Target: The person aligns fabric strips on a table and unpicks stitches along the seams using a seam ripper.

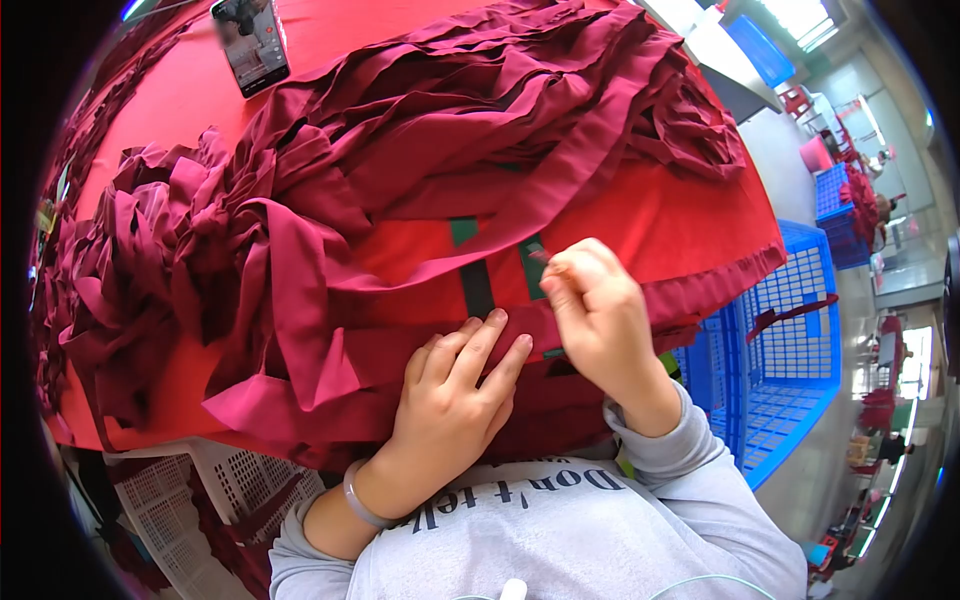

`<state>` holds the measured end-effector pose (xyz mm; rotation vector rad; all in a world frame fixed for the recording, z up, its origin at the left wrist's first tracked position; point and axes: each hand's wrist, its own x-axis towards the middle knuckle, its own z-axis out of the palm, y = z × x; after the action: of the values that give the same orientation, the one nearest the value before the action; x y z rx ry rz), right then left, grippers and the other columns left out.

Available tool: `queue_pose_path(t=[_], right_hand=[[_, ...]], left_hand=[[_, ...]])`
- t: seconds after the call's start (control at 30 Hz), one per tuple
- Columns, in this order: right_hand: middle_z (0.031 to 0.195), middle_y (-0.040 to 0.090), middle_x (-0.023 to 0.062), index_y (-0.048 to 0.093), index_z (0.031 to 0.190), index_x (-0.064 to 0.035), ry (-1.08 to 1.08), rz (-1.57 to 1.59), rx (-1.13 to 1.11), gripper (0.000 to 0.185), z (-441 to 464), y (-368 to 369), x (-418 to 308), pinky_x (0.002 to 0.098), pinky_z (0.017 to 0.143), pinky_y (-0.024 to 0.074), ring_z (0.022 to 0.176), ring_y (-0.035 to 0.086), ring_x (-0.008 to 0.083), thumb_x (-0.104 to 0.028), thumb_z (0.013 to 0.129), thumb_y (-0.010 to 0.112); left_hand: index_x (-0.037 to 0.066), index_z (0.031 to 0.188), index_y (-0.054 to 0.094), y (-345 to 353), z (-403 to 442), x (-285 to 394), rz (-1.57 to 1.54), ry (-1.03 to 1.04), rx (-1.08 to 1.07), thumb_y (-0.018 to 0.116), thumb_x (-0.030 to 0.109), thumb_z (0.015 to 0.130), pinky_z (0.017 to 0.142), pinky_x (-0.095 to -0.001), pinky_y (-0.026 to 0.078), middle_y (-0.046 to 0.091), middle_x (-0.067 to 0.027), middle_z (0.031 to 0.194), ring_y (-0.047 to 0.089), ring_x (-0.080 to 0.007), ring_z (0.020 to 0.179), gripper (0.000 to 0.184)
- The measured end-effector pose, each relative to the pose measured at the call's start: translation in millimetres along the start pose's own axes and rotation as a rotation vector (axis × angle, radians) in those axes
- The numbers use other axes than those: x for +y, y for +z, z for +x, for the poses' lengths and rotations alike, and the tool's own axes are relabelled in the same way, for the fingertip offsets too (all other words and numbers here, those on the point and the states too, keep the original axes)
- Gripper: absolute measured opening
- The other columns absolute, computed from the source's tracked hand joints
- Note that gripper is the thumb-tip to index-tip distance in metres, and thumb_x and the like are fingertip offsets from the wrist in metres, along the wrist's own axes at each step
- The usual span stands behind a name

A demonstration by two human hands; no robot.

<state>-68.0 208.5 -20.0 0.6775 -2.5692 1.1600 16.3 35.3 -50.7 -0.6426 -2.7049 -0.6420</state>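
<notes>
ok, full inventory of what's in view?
maroon fabric strips: many, maroon, heaped across table
table cover: one, red, under fabric
green strips: two visible, green to dark, mid-table
phone: one, lit screen, far left
blue crates: several, blue, right
crate: at least one, white, lower left
bracelet: one, pale, left wrist
small item: one, unclear, right fingertips
hands: two, left flat on fabric, right pinching

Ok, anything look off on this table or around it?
No visible spill or damage. Two untidy bits: the maroon strips are bunched in a crumpled heap at the left, unlike the longer folds farther back, and one stray strip lies across the blue basket at right.
</notes>
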Motion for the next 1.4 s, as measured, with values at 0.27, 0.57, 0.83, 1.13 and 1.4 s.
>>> queue_pose_path(t=[0.27,0.57,0.83,1.13,1.4], right_hand=[[0.070,0.046,0.0050,0.041,0.060,-0.0037,0.025,0.230,0.101,0.041,-12,-34,11,0.0252,0.051,0.0286,0.056,0.037,0.0082,0.003,0.077,0.079],[0.065,0.050,-0.0033,0.060,0.076,-0.0008,0.388,0.658,-0.009,0.026,-27,-37,7,0.0213,0.049,0.0259,0.057,0.037,0.0017,-0.011,0.100,0.059],[0.077,0.066,0.0065,0.062,0.125,0.0029,0.715,0.866,-0.383,0.037,-31,-32,-4,0.0196,0.053,0.0470,0.059,0.060,0.0095,-0.025,0.104,0.051],[0.099,0.067,0.0122,0.059,0.121,-0.0102,0.890,1.779,-0.236,0.031,8,-9,8,0.0267,0.046,0.0408,0.073,0.061,0.0189,-0.031,0.098,0.057],[0.096,0.072,0.0048,0.066,0.122,-0.0118,0.215,1.695,0.252,0.029,25,-145,129,0.0315,0.064,0.0496,0.069,0.051,0.0182,-0.026,0.096,0.063]], left_hand=[[0.006,0.095,0.073,-44,-6,0,0.036,-0.030,0.130,0.077,0.029,0.075,0.071,-0.0324,0.039,0.054,0.0021,0.053,0.052,-0.0150,0.049,0.031],[0.006,0.110,0.069,-69,23,11,0.070,-0.097,0.219,0.070,0.013,0.082,0.097,-0.0446,0.041,0.064,-0.0070,0.112,0.061,-0.0257,0.103,0.028],[0.014,0.110,0.070,-43,35,-23,0.275,-0.178,0.075,0.068,0.014,0.084,0.106,-0.0507,0.035,0.057,0.0003,0.080,0.060,-0.0193,0.078,0.025],[0.019,0.089,0.073,-57,11,-32,0.042,0.173,0.057,0.073,0.012,0.066,0.068,-0.0334,0.039,0.046,0.0024,0.067,0.051,-0.0157,0.065,0.024],[0.017,0.092,0.075,-69,-7,-50,0.050,0.036,0.028,0.076,0.009,0.057,0.062,-0.0329,0.038,0.045,0.0022,0.058,0.051,-0.0167,0.057,0.035]])
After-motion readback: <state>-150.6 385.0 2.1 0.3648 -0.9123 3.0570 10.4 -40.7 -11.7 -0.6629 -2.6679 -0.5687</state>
